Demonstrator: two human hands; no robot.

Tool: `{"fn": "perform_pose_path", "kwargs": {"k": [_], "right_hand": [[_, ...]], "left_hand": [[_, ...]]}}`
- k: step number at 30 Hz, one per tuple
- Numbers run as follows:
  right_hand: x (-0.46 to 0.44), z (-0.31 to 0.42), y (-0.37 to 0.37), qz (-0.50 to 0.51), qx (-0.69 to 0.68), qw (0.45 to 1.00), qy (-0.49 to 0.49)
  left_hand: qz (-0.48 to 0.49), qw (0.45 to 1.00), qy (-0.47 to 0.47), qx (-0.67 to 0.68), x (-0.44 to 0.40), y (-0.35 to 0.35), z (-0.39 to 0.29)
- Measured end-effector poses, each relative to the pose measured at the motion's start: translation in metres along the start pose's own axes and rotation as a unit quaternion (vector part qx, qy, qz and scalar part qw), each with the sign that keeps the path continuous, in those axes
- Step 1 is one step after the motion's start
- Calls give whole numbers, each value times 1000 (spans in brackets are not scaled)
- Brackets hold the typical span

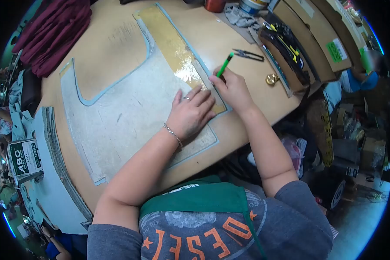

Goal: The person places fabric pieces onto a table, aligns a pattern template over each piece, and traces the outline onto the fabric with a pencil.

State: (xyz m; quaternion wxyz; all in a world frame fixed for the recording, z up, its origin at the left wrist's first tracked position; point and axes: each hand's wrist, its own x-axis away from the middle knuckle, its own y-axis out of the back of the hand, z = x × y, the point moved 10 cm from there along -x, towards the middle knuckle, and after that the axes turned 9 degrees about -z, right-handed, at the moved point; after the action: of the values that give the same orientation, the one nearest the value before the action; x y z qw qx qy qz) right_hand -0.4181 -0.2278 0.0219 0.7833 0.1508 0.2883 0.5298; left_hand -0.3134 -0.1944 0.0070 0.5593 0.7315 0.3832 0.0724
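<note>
My left hand (192, 111) lies flat with its fingers spread on a pale, worn pattern template (121, 121). A yellowish, shiny strip (167, 43) runs along the template's right part, just beyond my fingertips. Light-blue fabric (89, 103) shows as a thin border around the template. My right hand (235, 91) is closed around a bright green pen (225, 65). The pen's upper end points up and away from me. Its lower tip is hidden by my fingers, close to the template's right edge.
Black thread snips (248, 55) and a small gold-coloured round object (271, 79) lie right of my pen. A box of tools (286, 47) and cardboard boxes (320, 30) line the right edge. Maroon fabric (52, 34) is heaped at far left, stacked grey-blue pieces (58, 173) at near left.
</note>
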Motion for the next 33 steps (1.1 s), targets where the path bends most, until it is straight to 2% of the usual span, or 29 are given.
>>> {"fn": "perform_pose_path", "kwargs": {"k": [4,7,10,13,17,20,22,23,25,28,33], "right_hand": [[42,-3,21,-62,27,997,37],[65,-3,35,-67,-7,997,46],[33,-1,16,-85,-6,996,40],[12,2,4,-103,-2,991,79],[69,-4,35,-44,23,998,39],[91,-8,56,-36,-61,997,1],[90,-7,51,-60,-191,979,-41],[89,-9,44,-71,-259,961,-62],[86,-14,24,-47,-277,958,-63],[87,-20,3,-31,-275,958,-76],[88,-20,-12,-23,-223,973,-56]], "left_hand": [[-21,1000,-4,-1,1,1,2],[-30,1000,2,-7,2,2,2],[-25,1000,-3,-16,2,0,2],[-33,999,-7,-14,3,0,2],[-45,999,-2,-11,2,2,6],[-37,999,0,-4,6,-3,5],[-27,1000,10,4,7,-5,8],[-46,999,27,-10,8,0,11],[-80,994,59,-37,12,9,16],[3,988,138,-73,23,12,24],[42,979,186,-69,35,7,36]]}}
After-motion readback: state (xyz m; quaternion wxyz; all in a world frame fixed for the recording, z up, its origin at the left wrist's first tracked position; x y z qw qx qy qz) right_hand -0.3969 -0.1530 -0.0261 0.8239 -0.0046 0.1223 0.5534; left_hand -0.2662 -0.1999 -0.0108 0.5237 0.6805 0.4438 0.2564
